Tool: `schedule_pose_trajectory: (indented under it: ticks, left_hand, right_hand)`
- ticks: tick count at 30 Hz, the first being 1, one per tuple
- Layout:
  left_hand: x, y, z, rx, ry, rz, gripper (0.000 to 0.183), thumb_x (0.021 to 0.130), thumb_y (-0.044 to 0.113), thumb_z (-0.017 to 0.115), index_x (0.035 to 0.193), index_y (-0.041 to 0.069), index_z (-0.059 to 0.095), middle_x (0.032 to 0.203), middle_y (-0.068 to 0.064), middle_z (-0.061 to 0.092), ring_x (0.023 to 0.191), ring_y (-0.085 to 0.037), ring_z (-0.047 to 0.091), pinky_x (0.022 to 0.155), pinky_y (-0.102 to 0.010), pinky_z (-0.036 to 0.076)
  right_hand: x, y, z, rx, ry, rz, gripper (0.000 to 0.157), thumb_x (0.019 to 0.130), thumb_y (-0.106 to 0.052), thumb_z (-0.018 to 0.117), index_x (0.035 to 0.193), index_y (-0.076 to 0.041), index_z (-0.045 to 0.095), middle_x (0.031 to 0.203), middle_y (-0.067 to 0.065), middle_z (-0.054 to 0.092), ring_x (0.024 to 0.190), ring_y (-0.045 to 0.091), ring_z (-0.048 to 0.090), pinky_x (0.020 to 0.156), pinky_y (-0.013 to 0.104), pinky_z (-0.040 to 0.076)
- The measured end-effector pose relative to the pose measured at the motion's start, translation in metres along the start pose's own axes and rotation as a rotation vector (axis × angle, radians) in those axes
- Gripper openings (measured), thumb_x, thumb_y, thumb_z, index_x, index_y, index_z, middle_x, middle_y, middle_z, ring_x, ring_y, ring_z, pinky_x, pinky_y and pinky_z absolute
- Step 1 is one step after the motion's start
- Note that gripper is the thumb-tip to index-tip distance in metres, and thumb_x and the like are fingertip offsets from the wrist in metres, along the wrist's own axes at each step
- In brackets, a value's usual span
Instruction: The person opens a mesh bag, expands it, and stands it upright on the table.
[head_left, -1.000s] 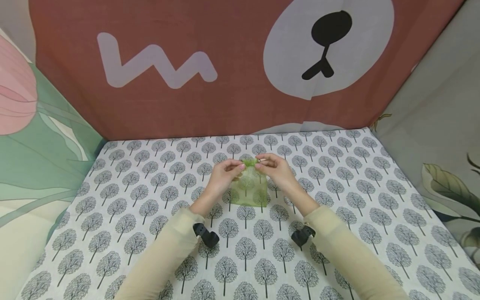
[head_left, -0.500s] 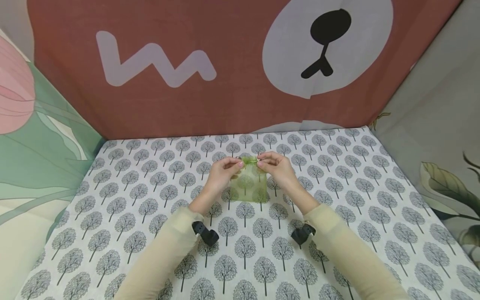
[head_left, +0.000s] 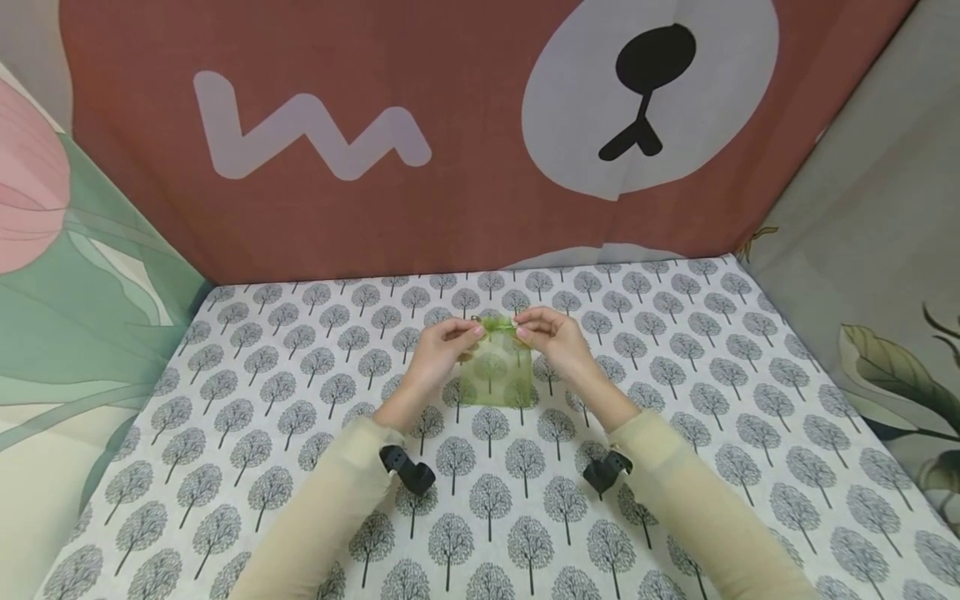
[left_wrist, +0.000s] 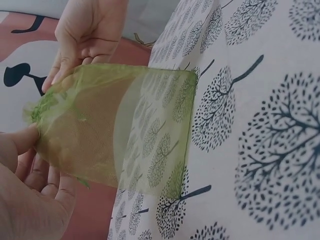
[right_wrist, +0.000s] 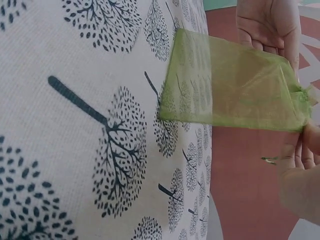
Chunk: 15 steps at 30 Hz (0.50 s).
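Observation:
A sheer green drawstring bag (head_left: 495,379) hangs flat between both hands in the head view, its top bunched into a gather. My left hand (head_left: 441,348) pinches the left end of the gathered neck between thumb and fingers. On the opposite side, my right hand (head_left: 553,340) pinches the right end the same way. The gathered neck (left_wrist: 42,110) shows at the left in the left wrist view. In the right wrist view, a green cord end (right_wrist: 270,160) sticks out by the right fingers. The cloth below shows through the bag, and nothing shows inside it.
A white cloth with dark tree prints (head_left: 300,483) covers the table. Behind its far edge stands a red-brown fabric backdrop (head_left: 360,225), with printed hangings on both sides. Each wrist wears a black camera mount (head_left: 408,471).
Both hands have drawn slightly apart, so more of the gathered neck shows between them. The bag's lower edge sits a little higher in the head view than a second ago.

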<state>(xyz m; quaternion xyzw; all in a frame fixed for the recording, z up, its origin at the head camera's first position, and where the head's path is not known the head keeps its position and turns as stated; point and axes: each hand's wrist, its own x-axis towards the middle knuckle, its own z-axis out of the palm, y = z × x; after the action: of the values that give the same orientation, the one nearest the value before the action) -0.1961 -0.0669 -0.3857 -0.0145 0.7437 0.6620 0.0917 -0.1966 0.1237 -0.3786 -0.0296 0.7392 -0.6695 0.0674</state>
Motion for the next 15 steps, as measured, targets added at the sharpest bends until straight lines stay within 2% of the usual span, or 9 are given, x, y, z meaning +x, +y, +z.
schedule_pose_trajectory:
  ticks: [3,6,9,15]
  left_hand:
    - [0.001,-0.001,-0.004,0.020,0.006,0.001,0.027,0.092,0.020,0.062,0.114,0.004,0.063,0.110,-0.012,0.067,0.102,-0.029,0.062,0.084,-0.025,0.058]
    - [0.003,-0.002,-0.010,0.033,0.032,-0.001,0.028,0.093,0.022,0.061,0.115,0.005,0.063,0.113,-0.012,0.067,0.096,-0.018,0.063,0.083,-0.024,0.058]
    - [0.004,-0.002,-0.014,0.005,0.043,-0.016,0.028,0.094,0.023,0.060,0.116,0.005,0.062,0.115,-0.011,0.067,0.090,-0.010,0.061,0.082,-0.023,0.058]
    - [0.002,-0.001,-0.015,-0.049,0.003,-0.035,0.032,0.094,0.018,0.059,0.122,0.003,0.057,0.121,-0.018,0.063,0.087,-0.008,0.060,0.084,-0.023,0.058]
  right_hand:
    - [-0.001,-0.001,-0.002,-0.006,0.012,0.011,0.028,0.090,0.000,0.059,0.117,0.005,0.053,0.078,-0.016,0.063,0.077,0.001,0.061,0.082,0.014,0.055]
    - [0.000,-0.001,-0.004,0.009,0.037,0.013,0.030,0.090,0.000,0.058,0.119,0.006,0.051,0.079,-0.016,0.063,0.077,0.001,0.061,0.081,0.014,0.055]
    - [0.000,-0.001,-0.005,0.018,0.050,0.014,0.031,0.090,-0.001,0.058,0.119,0.007,0.051,0.081,-0.014,0.063,0.077,0.001,0.061,0.080,0.014,0.056]
    - [0.001,-0.001,-0.006,-0.030,0.035,0.007,0.032,0.092,-0.005,0.058,0.122,0.003,0.055,0.091,-0.010,0.062,0.083,0.002,0.060,0.083,0.015,0.056]
